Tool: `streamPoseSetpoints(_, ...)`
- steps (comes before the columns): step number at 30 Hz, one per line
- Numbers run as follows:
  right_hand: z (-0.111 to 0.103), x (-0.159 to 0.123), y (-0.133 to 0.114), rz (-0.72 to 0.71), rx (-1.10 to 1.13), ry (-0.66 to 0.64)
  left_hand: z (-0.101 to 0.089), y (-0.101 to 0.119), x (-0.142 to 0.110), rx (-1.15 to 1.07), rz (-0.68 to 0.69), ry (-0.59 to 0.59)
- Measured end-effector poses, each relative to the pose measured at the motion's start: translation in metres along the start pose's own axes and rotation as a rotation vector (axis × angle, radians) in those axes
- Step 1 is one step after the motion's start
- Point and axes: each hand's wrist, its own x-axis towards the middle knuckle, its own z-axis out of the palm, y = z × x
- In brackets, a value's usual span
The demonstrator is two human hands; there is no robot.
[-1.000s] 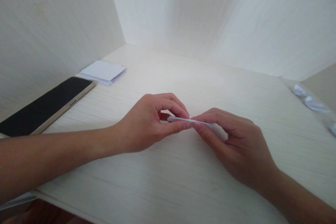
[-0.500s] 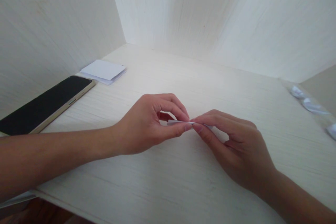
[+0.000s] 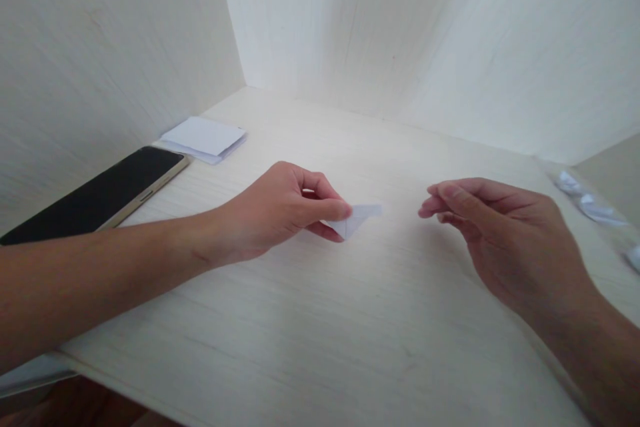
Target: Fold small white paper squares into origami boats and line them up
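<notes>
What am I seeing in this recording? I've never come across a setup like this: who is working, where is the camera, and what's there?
There is no machine here: a person works with two bare hands. The pictures come from one camera worn on the head, looking forward and down. The left hand pinches a small piece of folded white paper. The right hand is apart from it, with nothing visible in its fingers. On the pale table lie a dark-screened phone and some white sheets at the left. White pieces at the right edge are too blurred to identify.
</notes>
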Motion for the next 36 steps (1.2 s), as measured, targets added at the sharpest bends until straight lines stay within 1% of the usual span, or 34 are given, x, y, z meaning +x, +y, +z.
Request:
streamPoseSetpoints(1, 0.003, -0.002, -0.002, 0.039, 0.061, -0.025, 0.001, -0.001, 0.0, -0.026, -0.021, -0.014)
streamPoseSetpoints(3, 0.013, -0.011, -0.013, 0.056, 0.121, -0.141, 0.005, -0.002, -0.002, -0.047, -0.055, -0.049)
streamPoseSetpoints(4, 0.018, -0.016, -0.019, 0.063, 0.1, -0.216, 0.006, -0.002, -0.003, -0.044, -0.066, -0.075)
streamPoseSetpoints(6, 0.027, -0.026, -0.032, 0.083, 0.053, -0.326, 0.009, -0.002, -0.006, -0.014, -0.069, -0.121)
streamPoseSetpoints(7, 0.029, -0.03, -0.037, 0.088, 0.036, -0.368, 0.009, -0.002, -0.008, 0.01, -0.061, -0.136)
streamPoseSetpoints(9, 0.032, -0.035, -0.042, 0.088, 0.015, -0.405, 0.01, -0.002, -0.01, 0.069, -0.032, -0.153)
streamPoseSetpoints(12, 0.033, -0.035, -0.043, 0.059, 0.001, -0.417, 0.01, -0.002, -0.013, 0.149, 0.002, -0.157)
streamPoseSetpoints(14, 0.032, -0.034, -0.042, 0.048, -0.025, -0.415, 0.01, -0.002, -0.014, 0.17, -0.004, -0.153)
streamPoseSetpoints(17, 0.03, -0.032, -0.041, 0.058, -0.08, -0.39, 0.009, -0.001, -0.012, 0.124, -0.065, -0.147)
streamPoseSetpoints(20, 0.023, -0.025, -0.037, 0.091, -0.089, -0.345, 0.005, 0.002, -0.006, 0.041, -0.116, -0.124)
streamPoseSetpoints(22, 0.017, -0.019, -0.03, 0.113, -0.074, -0.285, -0.001, 0.004, -0.001, 0.004, -0.116, -0.081)
streamPoseSetpoints(24, 0.011, -0.012, -0.022, 0.128, -0.045, -0.176, -0.006, 0.005, 0.004, -0.027, -0.088, -0.012)
streamPoseSetpoints(26, 0.009, -0.008, -0.013, 0.174, 0.025, -0.075, -0.009, 0.003, 0.008, -0.068, -0.052, 0.05)
streamPoseSetpoints(27, 0.009, -0.008, -0.011, 0.212, 0.086, -0.066, -0.009, 0.001, 0.008, -0.09, -0.044, 0.062)
streamPoseSetpoints(29, 0.013, -0.011, -0.01, 0.283, 0.209, -0.121, -0.005, -0.002, 0.007, -0.131, -0.058, 0.035)
streamPoseSetpoints(31, 0.019, -0.019, -0.015, 0.319, 0.3, -0.19, 0.002, -0.004, 0.001, -0.158, -0.083, -0.037)
streamPoseSetpoints(34, 0.028, -0.031, -0.027, 0.312, 0.359, -0.241, 0.012, -0.004, -0.011, -0.108, -0.07, -0.172)
streamPoseSetpoints(36, 0.031, -0.036, -0.034, 0.273, 0.326, -0.277, 0.016, -0.001, -0.017, -0.04, -0.035, -0.223)
